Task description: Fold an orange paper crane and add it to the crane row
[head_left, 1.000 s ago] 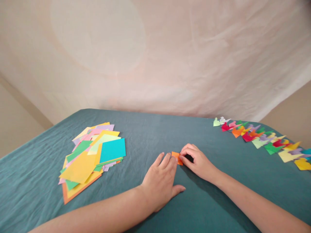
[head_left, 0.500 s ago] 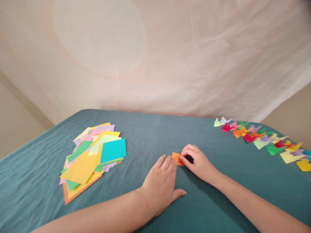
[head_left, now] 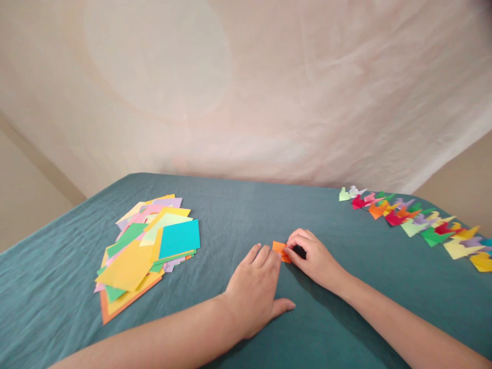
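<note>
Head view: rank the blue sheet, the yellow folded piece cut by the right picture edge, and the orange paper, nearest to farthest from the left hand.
From the left hand:
1. orange paper: right at its fingers
2. blue sheet: to its left, atop the paper pile
3. yellow folded piece: far right

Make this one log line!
left hand: on orange paper | right hand: pinching its edge | left side: paper pile | right side: origami birds

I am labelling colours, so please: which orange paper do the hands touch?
The small orange piece between the left hand and right hand. The orange sheets in the pile and the orange bird shapes lie apart from both hands.
</note>
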Demonstrator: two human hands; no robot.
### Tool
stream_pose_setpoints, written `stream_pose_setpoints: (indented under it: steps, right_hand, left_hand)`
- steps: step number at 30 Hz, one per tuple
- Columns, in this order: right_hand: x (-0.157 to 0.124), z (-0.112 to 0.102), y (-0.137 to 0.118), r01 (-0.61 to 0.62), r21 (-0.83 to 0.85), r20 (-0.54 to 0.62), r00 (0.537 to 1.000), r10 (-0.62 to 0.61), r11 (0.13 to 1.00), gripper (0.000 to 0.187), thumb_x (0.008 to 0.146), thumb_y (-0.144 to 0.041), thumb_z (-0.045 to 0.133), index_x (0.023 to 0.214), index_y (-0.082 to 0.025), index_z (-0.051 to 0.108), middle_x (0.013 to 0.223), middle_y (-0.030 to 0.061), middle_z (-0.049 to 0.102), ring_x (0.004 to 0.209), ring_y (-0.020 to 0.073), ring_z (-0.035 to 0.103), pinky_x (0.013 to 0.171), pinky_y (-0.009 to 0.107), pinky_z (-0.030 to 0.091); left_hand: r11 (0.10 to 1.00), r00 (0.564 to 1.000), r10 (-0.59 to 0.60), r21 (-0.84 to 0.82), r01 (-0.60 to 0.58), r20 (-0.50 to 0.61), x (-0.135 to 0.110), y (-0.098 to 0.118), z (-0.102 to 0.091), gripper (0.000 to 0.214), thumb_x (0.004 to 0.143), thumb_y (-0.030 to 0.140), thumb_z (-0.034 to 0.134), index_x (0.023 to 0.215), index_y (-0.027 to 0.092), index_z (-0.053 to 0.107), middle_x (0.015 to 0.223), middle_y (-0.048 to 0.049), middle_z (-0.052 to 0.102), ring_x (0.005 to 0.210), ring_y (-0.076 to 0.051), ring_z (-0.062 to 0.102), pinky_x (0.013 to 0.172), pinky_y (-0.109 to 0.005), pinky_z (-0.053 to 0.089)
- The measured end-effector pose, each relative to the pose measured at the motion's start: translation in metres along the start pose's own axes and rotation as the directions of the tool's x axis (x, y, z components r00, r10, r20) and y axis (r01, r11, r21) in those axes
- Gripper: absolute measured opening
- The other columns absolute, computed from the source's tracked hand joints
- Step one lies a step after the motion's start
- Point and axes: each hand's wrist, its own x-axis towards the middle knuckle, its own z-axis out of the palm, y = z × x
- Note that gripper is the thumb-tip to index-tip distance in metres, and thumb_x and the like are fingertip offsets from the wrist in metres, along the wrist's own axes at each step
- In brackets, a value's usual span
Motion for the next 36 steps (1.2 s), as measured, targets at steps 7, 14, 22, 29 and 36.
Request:
stream_pose_setpoints:
  steps: [7, 14, 22, 29, 36]
  right_hand:
    - [-0.001, 0.0, 0.0, -0.005, -0.015, 0.001, 1.0, 0.005, 1.0, 0.013, 0.085, -0.024, 0.052, 0.074, -0.02, 0.056, 0.084, 0.004, 0.056, 0.081, 0.0184, 0.052, 0.074, 0.034, 0.043]
    - [0.0, 0.002, 0.001, -0.02, -0.01, -0.021, 1.0, 0.02, 1.0, 0.011, 0.084, -0.022, 0.053, 0.073, -0.02, 0.055, 0.084, 0.0038, 0.055, 0.081, 0.0183, 0.052, 0.075, 0.034, 0.042]
    - [0.0, 0.003, 0.002, -0.024, -0.013, -0.044, 0.999, 0.023, 1.0, 0.009, 0.083, -0.024, 0.054, 0.075, -0.02, 0.055, 0.083, 0.004, 0.056, 0.081, 0.0189, 0.052, 0.075, 0.034, 0.043]
    - [-0.006, -0.005, -0.003, 0.037, -0.005, -0.044, 0.998, -0.037, 0.999, 0.012, 0.086, -0.018, 0.047, 0.086, -0.021, 0.059, 0.092, 0.0061, 0.058, 0.087, 0.019, 0.055, 0.078, 0.035, 0.046]
    - [-0.023, -0.015, -0.008, 0.209, -0.269, 0.02, 0.977, -0.211, 0.94, 0.039, 0.081, -0.006, 0.044, 0.11, -0.025, 0.062, 0.107, 0.0058, 0.062, 0.099, 0.0234, 0.053, 0.085, 0.043, 0.045]
  left_hand:
    - [1.0, 1.0, 0.01, -0.004, -0.01, -0.012, 0.0, 0.0, 0.001, 0.073, 0.083, 0.066, 0.035, 0.125, 0.006, 0.046, 0.124, -0.0147, 0.05, 0.12, -0.028, 0.039, 0.104, -0.041, 0.024]
    - [0.999, 1.0, 0.007, -0.032, -0.007, 0.001, 0.0, 0.0, -0.001, 0.072, 0.082, 0.064, 0.039, 0.123, 0.006, 0.047, 0.123, -0.0146, 0.051, 0.118, -0.028, 0.04, 0.102, -0.039, 0.027]
    - [1.0, 1.0, 0.003, -0.028, -0.003, 0.001, 0.0, 0.0, 0.0, 0.072, 0.082, 0.064, 0.039, 0.124, 0.006, 0.045, 0.124, -0.015, 0.05, 0.119, -0.028, 0.04, 0.101, -0.039, 0.028]
    - [1.0, 1.0, -0.002, -0.029, 0.002, -0.002, 0.0, 0.0, 0.0, 0.071, 0.082, 0.064, 0.039, 0.124, 0.007, 0.046, 0.122, -0.0143, 0.052, 0.117, -0.028, 0.041, 0.098, -0.039, 0.031]
    - [1.0, 1.0, 0.002, -0.03, -0.002, -0.002, 0.0, 0.0, 0.002, 0.073, 0.082, 0.064, 0.038, 0.125, 0.006, 0.045, 0.122, -0.0151, 0.051, 0.117, -0.028, 0.041, 0.098, -0.04, 0.031]
